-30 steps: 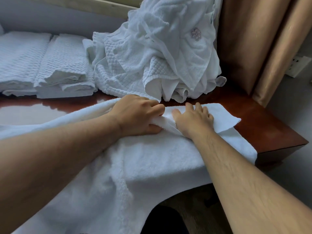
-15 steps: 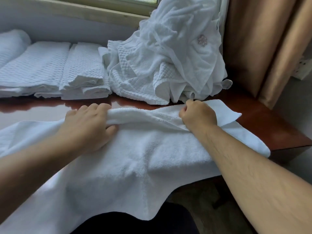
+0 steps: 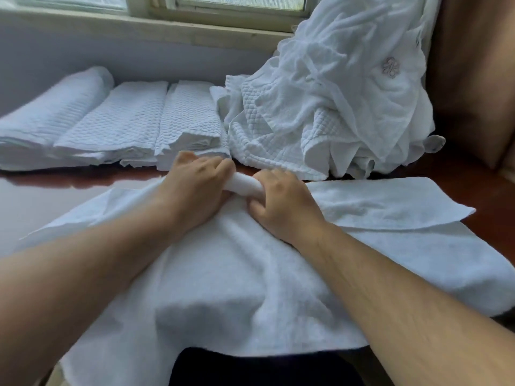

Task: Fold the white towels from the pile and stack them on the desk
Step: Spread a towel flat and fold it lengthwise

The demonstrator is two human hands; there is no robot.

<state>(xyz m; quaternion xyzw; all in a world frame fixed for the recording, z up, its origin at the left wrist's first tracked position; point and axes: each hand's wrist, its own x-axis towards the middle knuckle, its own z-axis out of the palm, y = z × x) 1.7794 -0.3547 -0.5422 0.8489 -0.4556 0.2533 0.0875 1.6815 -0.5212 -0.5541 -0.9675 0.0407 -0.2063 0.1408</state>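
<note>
My left hand has moved back beside my right hand; both grip the towel fold, bunched between them.

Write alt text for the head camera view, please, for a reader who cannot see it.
Both hands, left hand and right hand, grip a bunched fold of a white towel spread over a wooden desk. Behind lie folded towels in a row and an unfolded pile under a window.

One view only, from the camera on your head. It looks forward and down, close over the desk, facing the window sill behind it; your forearms enter from below.
</note>
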